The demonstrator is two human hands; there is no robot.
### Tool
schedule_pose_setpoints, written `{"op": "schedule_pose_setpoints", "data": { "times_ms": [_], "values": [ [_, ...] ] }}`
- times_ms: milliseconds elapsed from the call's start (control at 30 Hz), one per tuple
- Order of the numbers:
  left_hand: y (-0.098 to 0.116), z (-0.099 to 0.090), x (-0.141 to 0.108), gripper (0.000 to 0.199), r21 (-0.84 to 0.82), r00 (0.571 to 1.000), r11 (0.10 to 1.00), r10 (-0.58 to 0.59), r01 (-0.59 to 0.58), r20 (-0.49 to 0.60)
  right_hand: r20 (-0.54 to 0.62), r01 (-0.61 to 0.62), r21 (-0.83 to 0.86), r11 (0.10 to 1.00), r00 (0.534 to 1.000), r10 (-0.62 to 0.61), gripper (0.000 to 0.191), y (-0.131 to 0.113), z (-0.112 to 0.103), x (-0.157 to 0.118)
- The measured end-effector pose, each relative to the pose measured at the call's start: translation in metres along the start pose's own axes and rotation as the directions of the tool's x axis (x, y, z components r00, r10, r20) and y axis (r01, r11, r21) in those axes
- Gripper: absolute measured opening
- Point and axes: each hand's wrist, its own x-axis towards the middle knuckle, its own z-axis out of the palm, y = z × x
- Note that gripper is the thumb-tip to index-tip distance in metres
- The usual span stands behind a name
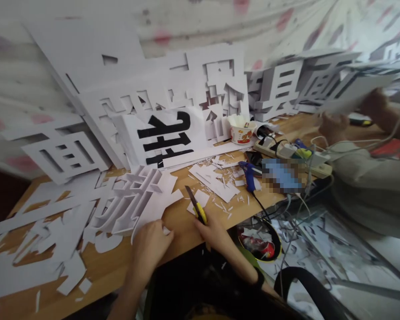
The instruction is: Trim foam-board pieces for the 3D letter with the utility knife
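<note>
My right hand [210, 229] is closed round a yellow and black utility knife [200, 211], its blade pointing up and to the left over the wooden table [183, 240]. Beside it on the left, my left hand [152, 243] has its fingers pressed together on the edge of a white foam board piece [153, 209]. That piece lies against a raised white character shape [131, 204] with thin upright walls. Part of the board under my left hand is hidden.
White offcuts [216, 182] litter the table. Cut-out boards [70, 153] lean on the back wall behind a paper cup [242, 131]. A blue glue gun [250, 175] lies right, near a power strip [320, 169]. Another person's hands [335, 126] hold a white board. A bin [260, 240] stands below.
</note>
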Motion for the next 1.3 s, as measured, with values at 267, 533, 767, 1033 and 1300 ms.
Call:
{"op": "schedule_pose_setpoints", "data": {
  "times_ms": [267, 533, 767, 1033, 1300],
  "values": [
    [-0.012, 0.004, -0.022, 0.041, -0.044, 0.995, 0.998, 0.049, -0.053, -0.089, 0.253, -0.243, 0.516, 0.822, 0.959, 0.126, 0.043, -0.003, 0.06, -0.014],
    [-0.015, 0.016, -0.036, 0.025, -0.105, 0.988, 0.984, 0.139, -0.146, -0.069, 0.288, -0.294, 0.504, 0.812, 0.944, 0.163, 0.032, -0.012, 0.07, -0.02],
    [-0.019, 0.013, -0.043, 0.03, -0.154, 0.976, 0.964, 0.216, -0.217, -0.026, 0.36, -0.316, 0.484, 0.816, 0.922, 0.144, 0.026, -0.012, 0.059, -0.02],
    [-0.026, 0.009, -0.046, 0.027, -0.183, 0.964, 0.946, 0.261, -0.266, -0.056, 0.441, -0.398, 0.477, 0.783, 0.88, 0.179, 0.027, -0.019, 0.056, -0.019],
    [-0.031, 0.026, -0.048, 0.038, -0.164, 0.946, 0.936, 0.287, -0.31, -0.153, 0.449, -0.371, 0.431, 0.823, 0.879, 0.161, 0.032, -0.008, 0.063, -0.019]
  ]
}}
